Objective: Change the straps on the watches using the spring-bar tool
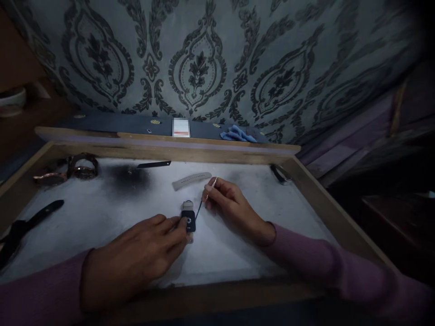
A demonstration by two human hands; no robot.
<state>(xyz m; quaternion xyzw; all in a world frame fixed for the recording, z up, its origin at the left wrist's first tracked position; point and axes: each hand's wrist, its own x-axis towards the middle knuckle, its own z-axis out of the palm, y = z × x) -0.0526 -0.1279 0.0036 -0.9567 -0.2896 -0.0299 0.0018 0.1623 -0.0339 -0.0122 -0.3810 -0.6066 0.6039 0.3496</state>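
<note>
A small black smartwatch case (pixel 192 225) with a pale round mark lies on the white tray floor, a short grey strap piece (pixel 188 205) at its far end. My left hand (pixel 146 246) is closed on its left side, fingertips resting over the case. To the right, my right hand (pixel 231 201) pinches a thin, dark, rod-like tool (pixel 199 209), whose lower end reaches the right edge of the case. Whether its tip touches the watch I cannot tell. Just beyond my right fingertips lies a loose grey watch strap (pixel 192 180) with a row of holes.
A wooden rim (pixel 204 151) encloses the white work surface. Watches (pixel 83 171) lie at the back left, a black strap (pixel 37 217) at the left, a dark blade (pixel 154 165) at the back and another watch (pixel 281 174) in the right corner. A blue cloth (pixel 238 133) lies behind the rim.
</note>
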